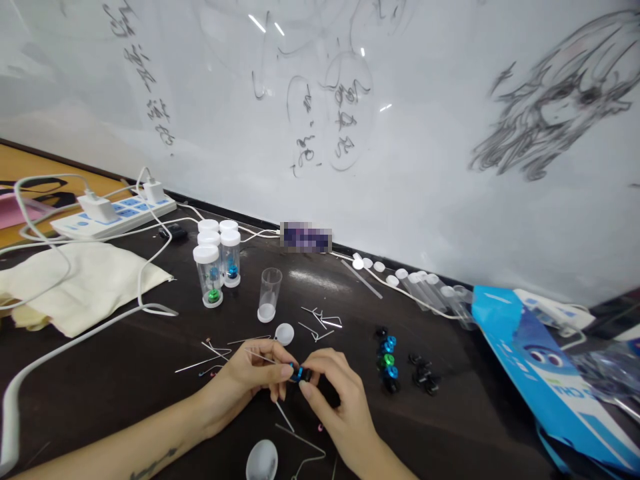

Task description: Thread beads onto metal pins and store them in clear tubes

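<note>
My left hand [265, 370] pinches one side of a small blue-and-black spool-like piece [300, 375]. Thin metal wire runs past its fingers, with one end sticking out below. On the piece's other side, my right hand [340, 393] grips the black end between thumb and fingers. Just beyond the hands lie a white cap [285, 334] and several bent metal wires [320, 320]. An open clear tube with a white base [270, 293] stands farther back. To the right, blue, green and black spool-like pieces [389, 360] form a row beside loose black parts [424, 373].
Capped clear tubes [207, 273] with coloured pieces inside stand at back left. Empty tubes [435, 290] and caps line the whiteboard [400, 167]. A blue bag [550, 373] lies right; a cream cloth [90, 283], cables and a power strip [115, 217] occupy the left. A white dish [262, 460] sits in front.
</note>
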